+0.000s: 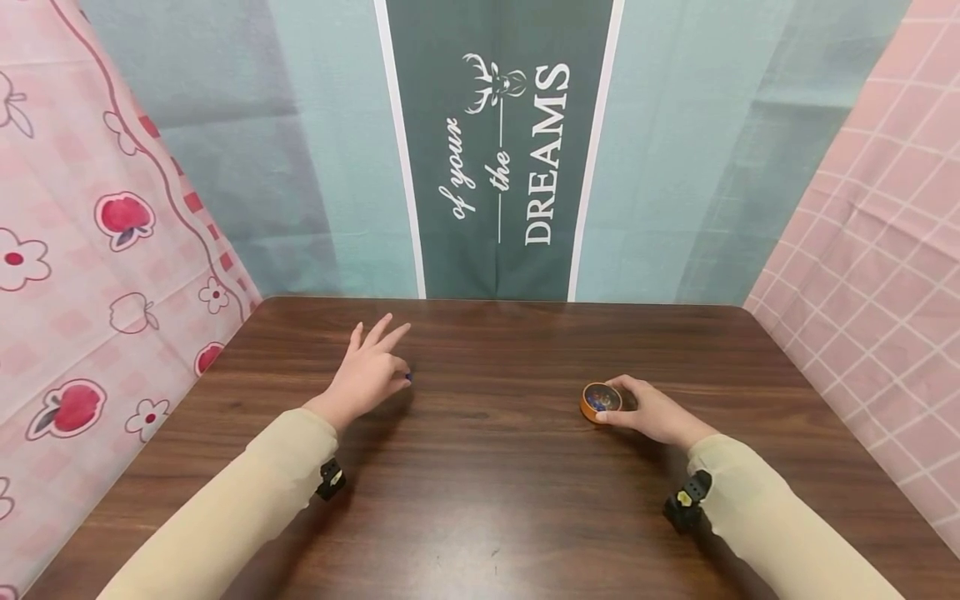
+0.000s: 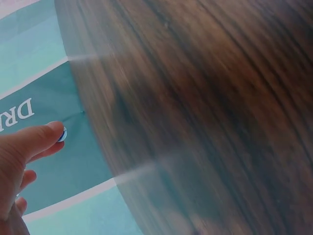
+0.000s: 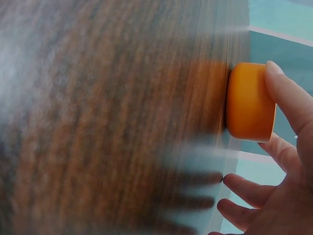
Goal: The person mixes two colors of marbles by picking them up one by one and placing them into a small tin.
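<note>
My left hand [image 1: 363, 379] is above the left part of the table, pinching a small shiny blue bead-like piece [image 2: 62, 134] between thumb and index finger. The other fingers spread outward, and most of the piece is covered by the fingertips. Over on the right, a short round orange tub [image 1: 589, 412] stands on the tabletop. Dark and blue specks show inside its rim, too small to make out. My right hand [image 1: 654, 408] grips the tub from its right side. In the right wrist view the thumb lies along the smooth orange wall [image 3: 249, 103].
A dark brown wood-grain table [image 1: 487, 467] spans the space between both hands. Behind it hangs a teal curtain [image 1: 495, 267] with white lettering. Pink printed cloth [image 1: 127, 317] borders the left side, and a pink checked cloth [image 1: 862, 275] the right.
</note>
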Demonstrator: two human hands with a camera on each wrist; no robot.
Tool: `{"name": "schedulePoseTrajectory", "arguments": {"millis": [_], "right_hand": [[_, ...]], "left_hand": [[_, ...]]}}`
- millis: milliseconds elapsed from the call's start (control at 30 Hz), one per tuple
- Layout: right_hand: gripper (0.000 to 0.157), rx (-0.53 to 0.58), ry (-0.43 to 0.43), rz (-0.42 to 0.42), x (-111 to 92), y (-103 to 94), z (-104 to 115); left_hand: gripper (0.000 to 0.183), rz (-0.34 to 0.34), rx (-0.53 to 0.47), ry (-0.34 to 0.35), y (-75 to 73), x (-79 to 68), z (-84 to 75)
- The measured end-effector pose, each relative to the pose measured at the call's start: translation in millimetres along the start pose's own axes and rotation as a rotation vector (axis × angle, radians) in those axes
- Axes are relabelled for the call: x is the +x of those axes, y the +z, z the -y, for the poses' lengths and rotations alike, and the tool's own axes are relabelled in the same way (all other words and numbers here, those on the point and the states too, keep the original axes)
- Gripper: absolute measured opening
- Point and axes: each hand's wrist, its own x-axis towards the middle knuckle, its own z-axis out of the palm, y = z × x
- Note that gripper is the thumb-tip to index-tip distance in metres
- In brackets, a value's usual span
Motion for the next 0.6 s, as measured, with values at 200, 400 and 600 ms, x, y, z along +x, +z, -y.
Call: {"name": "schedulePoseTrajectory", "arguments": {"millis": [200,400,600], "right_hand": [[0.065,0.0,-0.007,-0.001,-1,-0.1,0],[0.066,0.004,0.0,-0.002,-1,0.6,1],[0.063,0.013,-0.001,-0.005,-1,0.0,2]], "left_hand": [[0.01,0.001,-0.008,0.0,0.3,4.5,-4.9],[0.011,-0.021,-0.007,0.006,1.6,8.9,-9.0],[0.01,-0.029,-0.006,0.01,2.6,14.6,-13.8]]}}
